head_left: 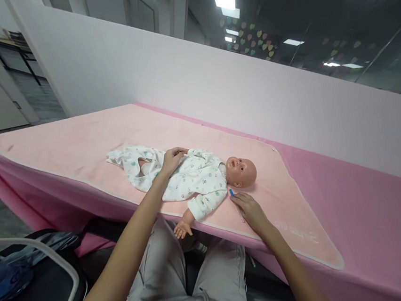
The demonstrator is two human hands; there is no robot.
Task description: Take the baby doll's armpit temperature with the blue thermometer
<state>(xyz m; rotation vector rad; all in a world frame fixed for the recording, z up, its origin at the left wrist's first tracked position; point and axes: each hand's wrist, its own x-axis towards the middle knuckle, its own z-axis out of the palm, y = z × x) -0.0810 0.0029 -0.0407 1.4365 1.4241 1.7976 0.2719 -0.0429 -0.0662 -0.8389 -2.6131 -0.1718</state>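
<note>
A baby doll [198,176] in a white patterned outfit lies on its back on a peach mat [81,134], its head to the right and one arm hanging over the table's front edge. My left hand [173,159] rests on the doll's middle, near its far hand, with the fingers close together. Beside the doll's head and shoulder, my right hand [249,209] lies low over the mat, its fingers round a thin stick with a blue tip [231,193]. The stick's pale end shows beneath the hand.
Pink cloth [324,191] covers the table around the mat. A white wall [210,85] with glass above stands behind. At the lower left is a black chair [64,274] with a blue bag [0,278].
</note>
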